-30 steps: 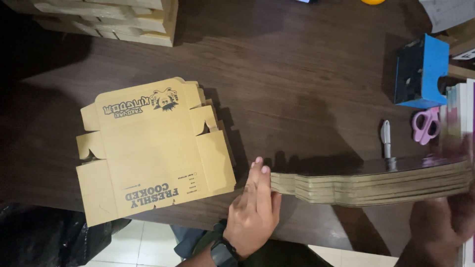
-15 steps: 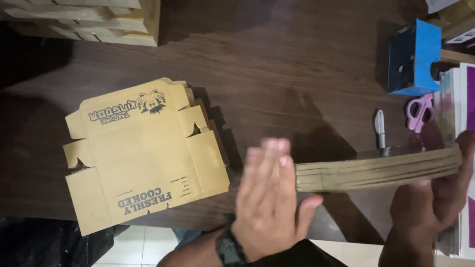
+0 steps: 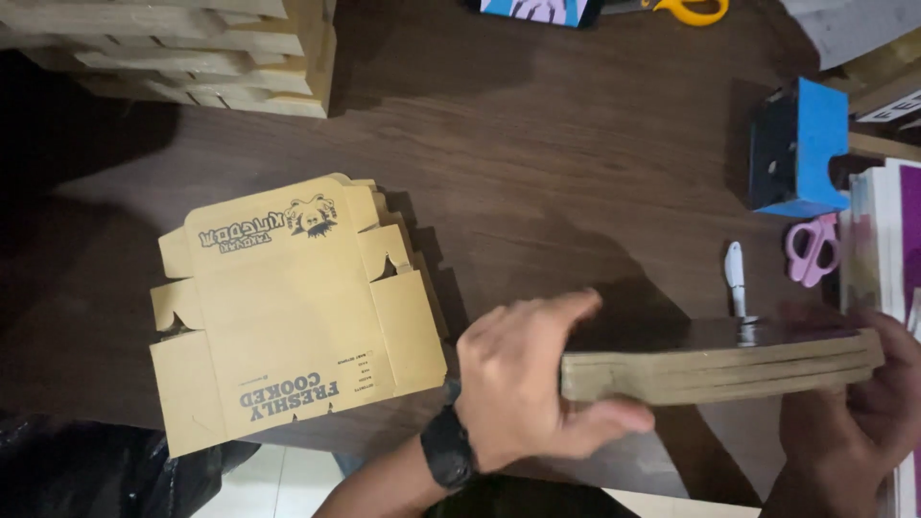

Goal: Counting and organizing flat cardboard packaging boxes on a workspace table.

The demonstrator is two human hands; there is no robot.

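Note:
A thick stack of flat cardboard sheets (image 3: 729,374) is held edge-on and level above the dark wooden table (image 3: 537,163). My left hand (image 3: 523,384), with a black wristwatch, grips the stack's left end. Its right end is clasped by my right hand (image 3: 849,422) near the frame's right edge. To the left, a pile of unfolded yellow-brown box blanks (image 3: 288,317) with printed flaps lies flat on the table, apart from both hands.
More stacked cardboard (image 3: 192,53) sits at the back left. A blue box (image 3: 801,149), pink scissors (image 3: 814,249) and a white marker (image 3: 736,273) lie at the right. Yellow scissors (image 3: 691,10) are at the top edge. Coloured sheets (image 3: 887,240) stand at far right.
My left hand has moved from resting at the stack's left end to wrapping round it. The stack has been lifted and squared between both hands.

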